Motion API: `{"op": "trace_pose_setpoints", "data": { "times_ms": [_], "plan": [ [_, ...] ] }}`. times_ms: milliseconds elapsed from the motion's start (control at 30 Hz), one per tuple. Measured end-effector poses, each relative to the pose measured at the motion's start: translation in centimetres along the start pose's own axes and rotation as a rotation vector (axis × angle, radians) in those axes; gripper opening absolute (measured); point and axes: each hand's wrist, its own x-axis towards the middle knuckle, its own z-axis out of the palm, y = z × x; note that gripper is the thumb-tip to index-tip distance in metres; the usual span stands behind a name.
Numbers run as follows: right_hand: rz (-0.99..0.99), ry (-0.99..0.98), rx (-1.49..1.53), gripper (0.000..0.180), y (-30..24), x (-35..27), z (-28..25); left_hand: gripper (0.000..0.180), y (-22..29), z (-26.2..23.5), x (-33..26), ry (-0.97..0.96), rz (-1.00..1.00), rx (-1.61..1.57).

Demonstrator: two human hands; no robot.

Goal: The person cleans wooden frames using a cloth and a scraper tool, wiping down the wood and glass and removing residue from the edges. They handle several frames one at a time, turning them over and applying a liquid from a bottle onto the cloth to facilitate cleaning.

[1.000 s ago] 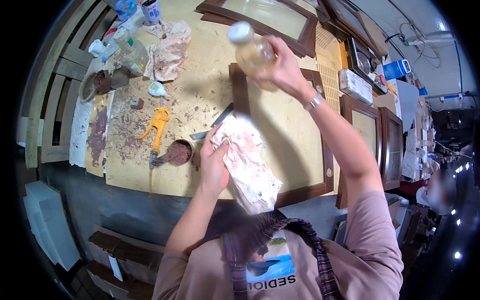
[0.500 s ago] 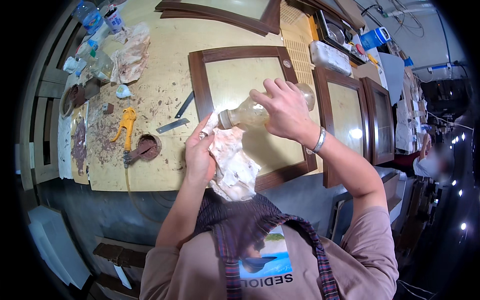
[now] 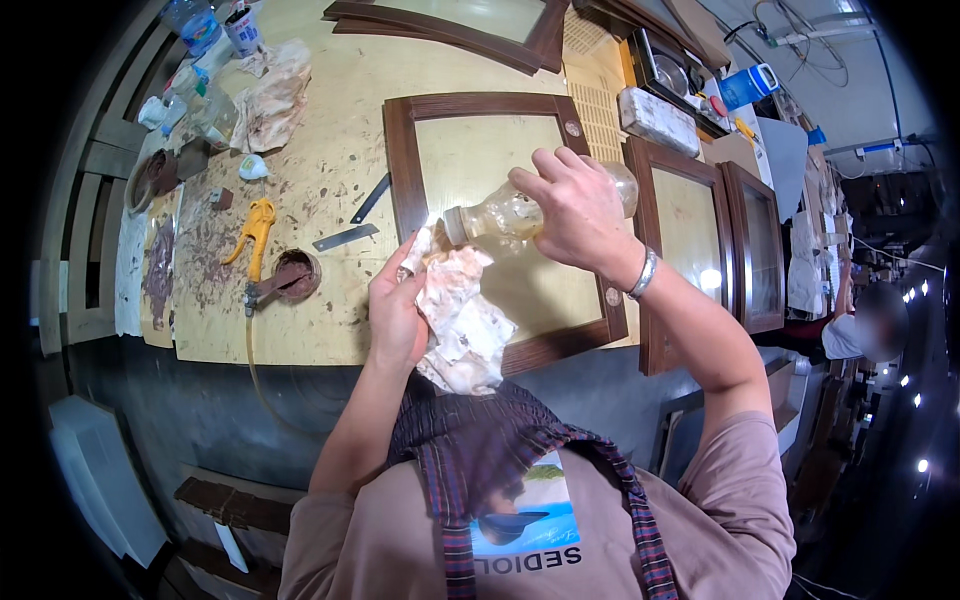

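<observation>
My left hand (image 3: 400, 305) is closed on a crumpled, stained white rag (image 3: 465, 325) that hangs down toward my apron. In my right hand (image 3: 582, 212) is a clear plastic bottle (image 3: 500, 215), tipped on its side with its neck toward the left. The bottle's mouth touches or nearly touches the top of the rag; whether liquid is flowing out I cannot tell. Beneath both hands a brown wooden frame (image 3: 403, 165) with a pale middle panel lies on the worktable.
Left of the frame are two flat dark blades (image 3: 346, 238), a yellow air blow gun (image 3: 257, 235) with a hose, and a round pot (image 3: 300, 275) of brown paste. More frames (image 3: 650, 250) stand to the right. Another stained cloth (image 3: 275, 97) and bottles lie far left. A person (image 3: 850, 335) is at far right.
The view has shifted slightly. The bottle and rag stay together at nearly the same place, and my grip on both is unchanged. The rag's folds look a little different.
</observation>
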Motion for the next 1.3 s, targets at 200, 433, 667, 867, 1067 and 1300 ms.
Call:
{"op": "trace_pose_setpoints", "data": {
  "times_ms": [200,433,667,867,1067,1300],
  "plan": [
    [0.053,-0.032,0.091,0.047,0.3,2.2,2.2,0.055,2.0,0.1,-1.3,0.02,0.045,0.055],
    [0.271,0.146,0.726,0.075,0.6,13.9,8.8,0.056,3.3,-2.2,-3.2,0.067,0.085,0.05],
    [0.191,0.437,1.358,0.059,-0.2,27.6,17.6,0.057,4.2,-4.5,-4.9,0.177,0.105,0.07],
    [0.302,0.339,0.935,0.077,-0.9,25.8,16.3,0.056,5.2,-6.2,-3.9,0.097,0.229,0.209],
    [0.277,0.385,0.383,0.062,4.3,4.7,14.4,0.056,5.9,-3.3,-3.2,0.184,0.242,0.409],
    [0.861,0.1,0.1,0.062,2.9,-20.5,13.9,0.048,8.5,-2.1,-5.2,-0.02,0.589,0.704]
  ]
}}
